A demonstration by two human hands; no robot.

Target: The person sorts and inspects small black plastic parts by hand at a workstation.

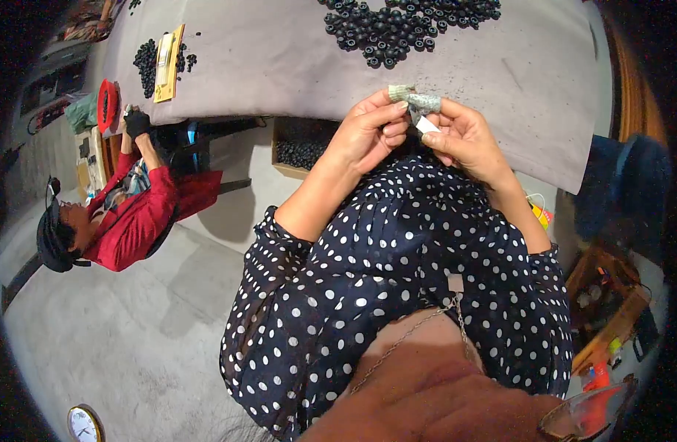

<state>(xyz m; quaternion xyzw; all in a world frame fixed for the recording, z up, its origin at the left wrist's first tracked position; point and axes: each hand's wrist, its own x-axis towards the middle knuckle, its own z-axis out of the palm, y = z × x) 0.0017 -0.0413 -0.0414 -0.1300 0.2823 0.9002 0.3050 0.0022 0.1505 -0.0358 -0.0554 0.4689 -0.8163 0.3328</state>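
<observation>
As the head view looks down, both bare hands meet over the near edge of a grey-covered table point(264, 66). The right hand point(463, 144) grips a small white piece point(427, 125) between thumb and fingers, just beside the left fingertips. The left hand point(371, 132) is pinched in at its fingertips; whether it grasps something small I cannot tell. A pale green wrap point(399, 93) covers a left fingertip, a speckled grey wrap point(427, 103) a right finger. Beyond the hands lies a heap of round black parts point(386, 35). Lower left, an open box point(289, 171) holds small black pieces point(301, 153). Farther left sits a co-worker in red point(135, 221).
</observation>
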